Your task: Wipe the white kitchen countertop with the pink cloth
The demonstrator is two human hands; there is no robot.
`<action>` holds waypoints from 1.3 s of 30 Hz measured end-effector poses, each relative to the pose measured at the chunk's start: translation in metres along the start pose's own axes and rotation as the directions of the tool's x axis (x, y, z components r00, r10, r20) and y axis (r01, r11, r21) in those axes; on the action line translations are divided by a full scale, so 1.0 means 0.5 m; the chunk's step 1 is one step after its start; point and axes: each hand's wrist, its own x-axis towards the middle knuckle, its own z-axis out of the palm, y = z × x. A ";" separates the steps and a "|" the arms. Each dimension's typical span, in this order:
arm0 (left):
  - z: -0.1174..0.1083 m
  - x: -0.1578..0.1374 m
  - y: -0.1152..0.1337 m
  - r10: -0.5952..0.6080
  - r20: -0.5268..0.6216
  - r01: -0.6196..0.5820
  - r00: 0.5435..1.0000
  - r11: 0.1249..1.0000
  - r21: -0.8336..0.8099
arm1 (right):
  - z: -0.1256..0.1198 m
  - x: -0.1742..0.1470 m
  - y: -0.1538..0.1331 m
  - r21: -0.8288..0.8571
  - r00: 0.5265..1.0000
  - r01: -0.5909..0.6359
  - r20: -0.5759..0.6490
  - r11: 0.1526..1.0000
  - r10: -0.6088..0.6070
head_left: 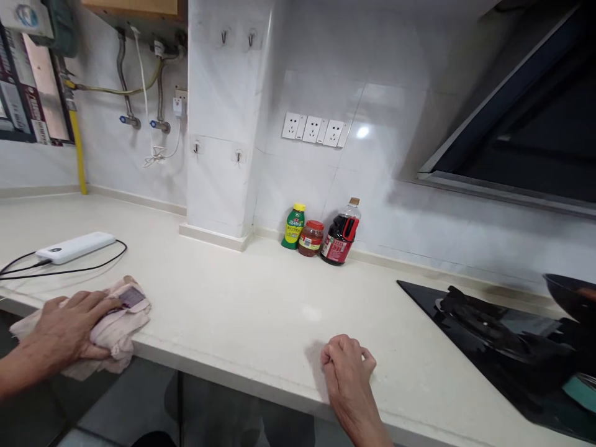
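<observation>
At the counter's front left edge, my left hand (pixel 69 323) grips a pale pink cloth (pixel 125 326) with a purple patch. The cloth is bunched under the palm, and part of it hangs over the edge. My right hand (pixel 347 366) is curled into a loose fist over the white countertop (pixel 261 304), close to the front edge, and nothing shows in its fingers. Behind the cloth lies a white power bank (pixel 77 247) with a black cable (pixel 93 269) plugged into it.
Against the back wall stand a green bottle with a yellow cap (pixel 293 228), a red-lidded jar (pixel 311 239) and a large dark sauce bottle (pixel 339 236). A black gas stove (pixel 465 347) with a wok (pixel 570 295) occupies the right, under a range hood (pixel 526 136). A pillar (pixel 223 186) juts out.
</observation>
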 end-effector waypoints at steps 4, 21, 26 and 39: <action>-0.037 0.019 0.103 0.064 0.023 -0.063 0.998 0.998 -0.022 | 0.002 0.000 -0.010 0.045 0.999 -0.028 -0.041 0.999 0.029; -0.149 0.069 0.658 0.559 -0.078 -0.547 0.825 0.757 -0.358 | -0.009 0.003 -0.006 0.027 0.983 -0.113 0.150 0.993 0.108; -0.152 0.070 0.605 0.611 -0.070 -0.580 0.789 0.702 -0.413 | -0.010 0.004 0.002 -0.007 0.975 -0.121 0.186 0.993 0.120; -0.053 0.000 0.078 0.080 0.202 -0.063 0.976 0.994 -0.087 | 0.009 -0.011 0.029 -0.009 0.984 -0.102 0.147 0.995 0.103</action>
